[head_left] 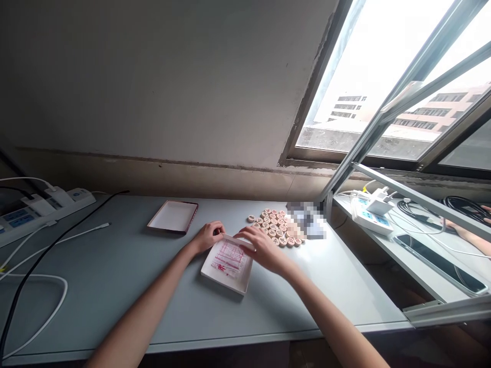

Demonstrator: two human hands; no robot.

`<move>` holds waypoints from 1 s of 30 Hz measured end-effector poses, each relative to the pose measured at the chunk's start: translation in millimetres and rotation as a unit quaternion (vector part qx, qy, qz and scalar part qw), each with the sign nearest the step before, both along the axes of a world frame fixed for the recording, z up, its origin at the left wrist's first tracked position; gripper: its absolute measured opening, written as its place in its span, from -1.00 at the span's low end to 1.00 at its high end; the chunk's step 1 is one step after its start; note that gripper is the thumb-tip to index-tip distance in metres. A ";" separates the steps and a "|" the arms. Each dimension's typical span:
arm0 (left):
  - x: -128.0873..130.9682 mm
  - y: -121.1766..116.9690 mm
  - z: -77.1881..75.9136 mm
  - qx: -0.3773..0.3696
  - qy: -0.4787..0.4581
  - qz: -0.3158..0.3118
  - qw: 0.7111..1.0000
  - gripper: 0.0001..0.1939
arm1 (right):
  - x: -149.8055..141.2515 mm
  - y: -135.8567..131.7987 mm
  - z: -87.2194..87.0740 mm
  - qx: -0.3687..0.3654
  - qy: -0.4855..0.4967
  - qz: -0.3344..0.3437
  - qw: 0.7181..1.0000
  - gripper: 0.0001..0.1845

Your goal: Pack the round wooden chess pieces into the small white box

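A shallow white box [222, 282] sits on the desk in front of me, tilted slightly to one side. Inside it lies a folded, thin sheet [229, 257] with red grid lines and red characters. At the box's far left corner is my left hand [209, 236], its fingers curled against the rim. My right hand [266, 249] reaches over the far right edge, fingers stretched and apart, the thumb over the inside of the box. Just beyond it, round wooden Chinese chess pieces [273, 225] with red and dark characters lie in a cluster.
A second shallow box part [172, 216] lies at the back left. Power strips [23, 217] and cables occupy the left side. A blurred patch [312, 220] covers something beside the pieces. Right of the metal frame lie a phone [441, 263] and another person's arm [470, 236].
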State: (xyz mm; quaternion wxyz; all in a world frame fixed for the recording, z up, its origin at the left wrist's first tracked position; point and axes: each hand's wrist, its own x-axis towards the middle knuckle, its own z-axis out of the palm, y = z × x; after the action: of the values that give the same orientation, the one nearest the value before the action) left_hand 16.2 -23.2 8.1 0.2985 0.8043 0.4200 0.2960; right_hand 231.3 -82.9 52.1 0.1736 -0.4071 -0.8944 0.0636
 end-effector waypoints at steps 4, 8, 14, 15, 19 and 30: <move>0.5 0.4 -1.0 0.036 0.012 0.034 0.999 -0.88 | -28.6 -21.4 -11.8 -0.030 -0.050 -0.012 0.998 -0.51; 0.8 -1.5 -0.8 0.057 0.037 0.050 0.996 -0.88 | -40.1 -26.3 -21.0 -0.069 -0.024 -0.021 0.997 -0.74; -1.8 -0.9 -3.0 0.067 0.064 0.068 0.993 -0.89 | -19.2 -37.2 1.3 -0.028 0.072 -0.035 0.996 -0.83; -3.6 0.6 -3.9 0.070 0.071 0.077 0.992 -0.90 | -10.8 -41.5 7.3 -0.012 0.088 -0.049 0.995 -0.82; -13.3 9.4 -8.0 0.080 0.087 0.121 0.986 -0.90 | 29.2 -62.4 24.4 0.028 0.088 -0.091 0.992 -0.80; -15.0 3.3 3.5 0.143 0.017 0.137 0.980 -0.77 | 72.4 -85.2 -5.2 -0.061 0.010 -0.141 0.988 -0.71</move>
State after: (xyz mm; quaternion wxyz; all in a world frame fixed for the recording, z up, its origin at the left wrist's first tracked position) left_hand 1.2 -19.9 11.6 0.1299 0.7785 0.4842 0.3776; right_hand 303.8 -168.1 46.9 0.1642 -0.5385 -0.8208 0.0970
